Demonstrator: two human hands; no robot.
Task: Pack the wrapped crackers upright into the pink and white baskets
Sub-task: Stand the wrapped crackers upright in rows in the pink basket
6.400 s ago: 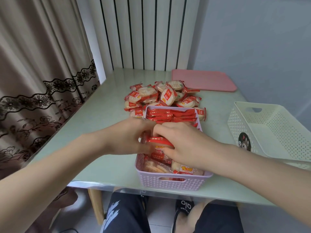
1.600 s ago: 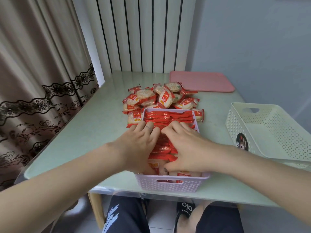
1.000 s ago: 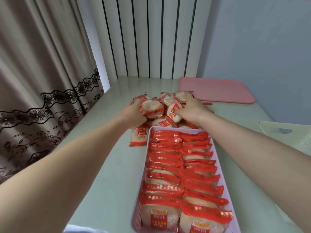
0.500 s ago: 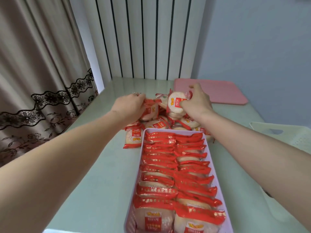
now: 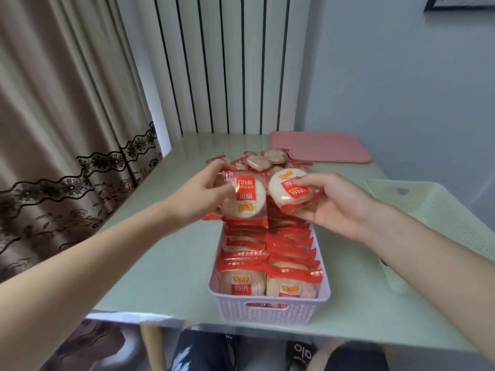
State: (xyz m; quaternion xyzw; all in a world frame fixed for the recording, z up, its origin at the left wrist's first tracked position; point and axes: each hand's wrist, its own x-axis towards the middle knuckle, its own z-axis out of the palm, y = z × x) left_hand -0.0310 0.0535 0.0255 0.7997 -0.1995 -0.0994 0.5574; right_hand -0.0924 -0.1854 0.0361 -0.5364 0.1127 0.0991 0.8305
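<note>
The pink basket (image 5: 267,309) stands at the table's near edge, packed with two rows of upright red-and-white wrapped crackers (image 5: 270,253). My left hand (image 5: 198,195) grips one wrapped cracker (image 5: 247,199) above the basket's far end. My right hand (image 5: 334,202) pinches another wrapped cracker (image 5: 290,190) beside it. Behind my hands lies the loose pile of crackers (image 5: 263,159), partly hidden. The white basket (image 5: 439,218) sits at the right and looks empty.
A pink lid (image 5: 320,147) lies flat at the table's back right. A curtain hangs on the left, striped panels and a wall stand behind the table. The table's front edge runs just below the pink basket, with my legs under it.
Both hands left the pink basket, reached to the pile and each took a cracker. They have now pulled back and hold the crackers over the basket's far end.
</note>
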